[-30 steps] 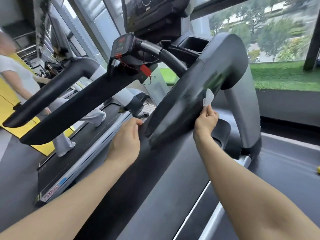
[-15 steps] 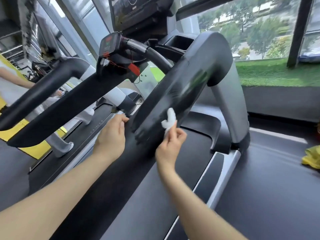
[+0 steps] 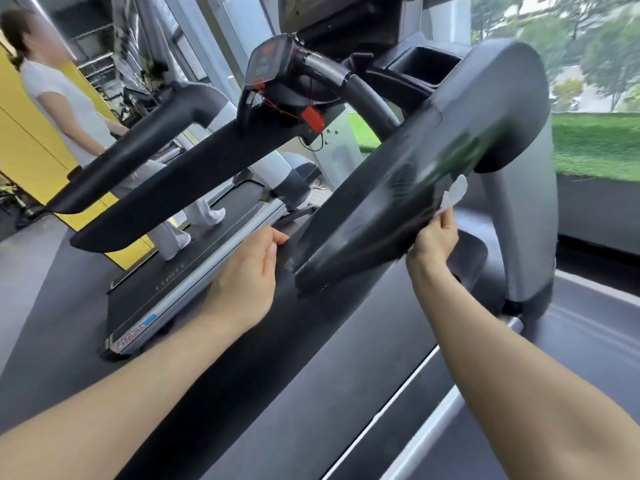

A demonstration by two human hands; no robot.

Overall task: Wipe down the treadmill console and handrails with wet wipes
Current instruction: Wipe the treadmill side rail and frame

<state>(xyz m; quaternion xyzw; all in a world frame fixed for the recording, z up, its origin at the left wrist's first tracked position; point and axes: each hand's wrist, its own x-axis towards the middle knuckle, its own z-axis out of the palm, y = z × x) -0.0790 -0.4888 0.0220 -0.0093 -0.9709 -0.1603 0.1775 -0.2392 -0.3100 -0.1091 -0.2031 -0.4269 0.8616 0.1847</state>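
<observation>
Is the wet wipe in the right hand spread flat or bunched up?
Bunched up. The wet wipe shows as a crumpled white wad sticking up from the right hand, which pinches it against the outer edge of the right handrail.

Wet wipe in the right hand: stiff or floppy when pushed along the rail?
Likely floppy: the wet wipe sits crumpled and folded above the right hand, holding no flat shape. Probably very light, since fingertips alone pinch it. It may bunch rather than slide, pressed against the right handrail.

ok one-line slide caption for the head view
Right hand wipes the right handrail with a wet wipe; left hand open beside it.
</observation>
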